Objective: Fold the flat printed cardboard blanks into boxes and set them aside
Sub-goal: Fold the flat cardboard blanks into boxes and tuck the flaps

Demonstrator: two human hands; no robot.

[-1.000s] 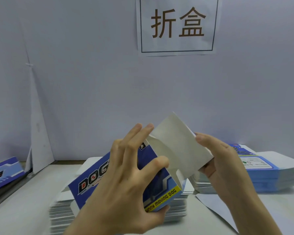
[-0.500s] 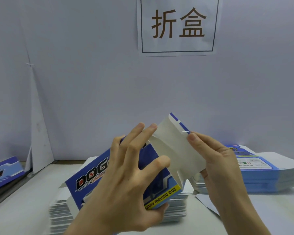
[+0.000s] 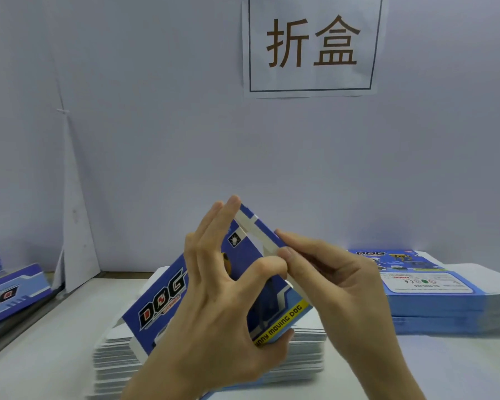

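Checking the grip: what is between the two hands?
In the head view, the end flap of the blue box lies between left hand and right hand.

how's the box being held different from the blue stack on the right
The box is opened up into a hollow shape; the blue stack is flat blanks piled up. The box is tilted in the air, gripped by the left hand, its end flap pinched by the right hand; the stack lies level on the table. The box shows a yellow strip; the stack's top shows a white label. Both carry blue DOG print.
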